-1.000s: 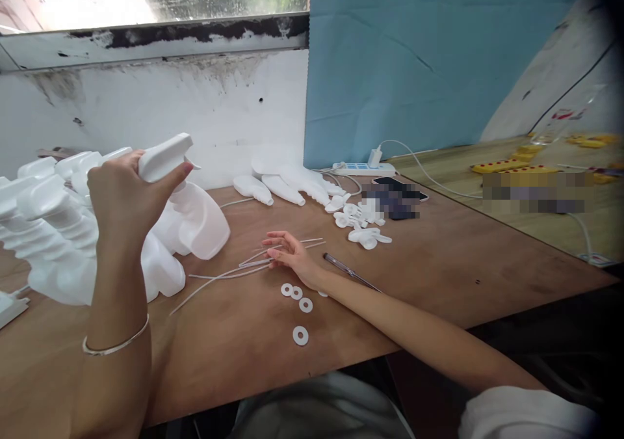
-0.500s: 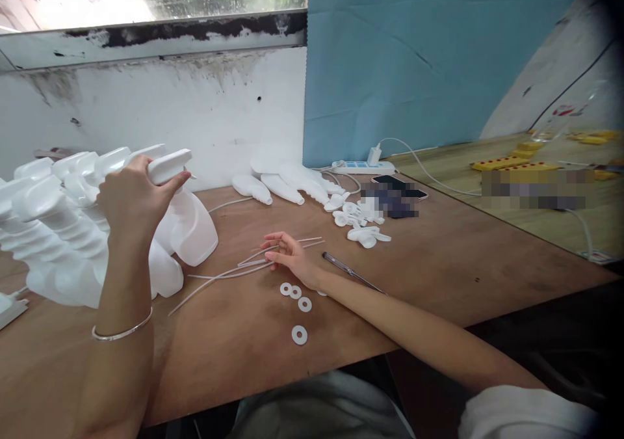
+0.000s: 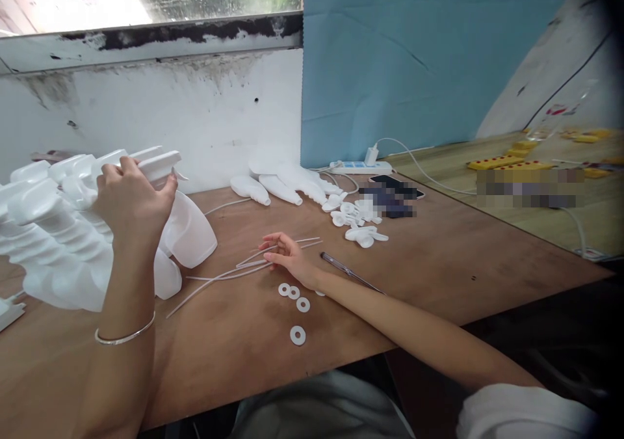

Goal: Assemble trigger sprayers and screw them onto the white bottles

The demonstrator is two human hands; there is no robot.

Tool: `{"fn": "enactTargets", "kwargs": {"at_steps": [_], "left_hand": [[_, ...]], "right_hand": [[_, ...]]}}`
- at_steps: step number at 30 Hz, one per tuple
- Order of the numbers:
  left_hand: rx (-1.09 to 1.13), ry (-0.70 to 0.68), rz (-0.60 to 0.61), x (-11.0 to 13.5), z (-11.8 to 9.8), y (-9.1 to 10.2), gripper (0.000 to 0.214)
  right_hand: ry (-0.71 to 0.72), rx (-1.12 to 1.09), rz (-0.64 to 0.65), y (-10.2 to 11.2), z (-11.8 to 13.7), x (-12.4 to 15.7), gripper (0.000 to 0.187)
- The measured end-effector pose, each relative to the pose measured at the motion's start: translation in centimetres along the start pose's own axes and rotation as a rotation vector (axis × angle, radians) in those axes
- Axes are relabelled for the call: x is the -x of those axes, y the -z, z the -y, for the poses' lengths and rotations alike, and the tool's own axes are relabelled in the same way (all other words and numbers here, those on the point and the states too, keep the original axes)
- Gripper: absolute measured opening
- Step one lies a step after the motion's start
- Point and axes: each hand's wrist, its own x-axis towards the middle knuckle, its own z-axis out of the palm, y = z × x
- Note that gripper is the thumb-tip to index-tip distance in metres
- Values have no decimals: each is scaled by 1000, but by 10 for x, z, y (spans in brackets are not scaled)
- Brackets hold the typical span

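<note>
My left hand (image 3: 134,205) is wrapped round the head of a white spray bottle (image 3: 190,231). This bottle stands at the right end of a group of similar white bottles (image 3: 58,257). My right hand (image 3: 290,257) rests on the table with its fingers loosely apart, over several thin white tubes (image 3: 219,275). The tubes lie crossed beneath and beside its fingertips; I see no firm grip on them. Close to the right wrist are several flat white washers (image 3: 298,335), one partly hidden by the forearm. A thin screwdriver-like tool (image 3: 346,270) lies just beyond that forearm.
White hollow plastic parts (image 3: 283,182) lie by the wall. Small white fittings (image 3: 363,236) are heaped near a phone (image 3: 397,185). A power strip (image 3: 361,167) with a plugged-in charger sits at the back. Yellow items (image 3: 507,163) are on a surface at right.
My left hand and the bottle head in it have shifted slightly left and tilted. My right hand stays in place over the tubes. The whole view has moved a little.
</note>
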Motion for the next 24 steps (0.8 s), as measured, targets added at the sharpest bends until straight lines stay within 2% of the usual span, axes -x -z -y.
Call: {"fn": "enactTargets", "kwargs": {"at_steps": [3, 6, 8, 11, 14, 18, 19, 21, 24], "left_hand": [[10, -81, -61, -1, 1, -5, 59], [17, -93, -76, -2, 2, -9, 58], [31, -83, -74, -2, 3, -11, 58], [64, -98, -107, -1, 4, -11, 57], [87, -154, -172, 5, -1, -2, 59], [145, -213, -251, 20, -18, 23, 47], [186, -252, -230, 26, -24, 29, 41], [322, -403, -65, 38, -36, 37, 29], [429, -715, 401, 62, -53, 33, 19]], "right_hand": [[17, 73, -40, 1, 1, -1, 32], [103, 308, -115, 7, 5, -4, 25], [208, 603, -185, 15, 11, -6, 21], [324, 1170, -288, 31, 24, -8, 22], [235, 1622, -460, 49, 32, -11, 26], [-23, 1885, -670, 72, 28, -17, 31], [-84, 1915, -689, 77, 26, -18, 32], [-183, 1936, -699, 83, 22, -20, 35], [-237, 1904, -670, 84, 19, -22, 33]]}}
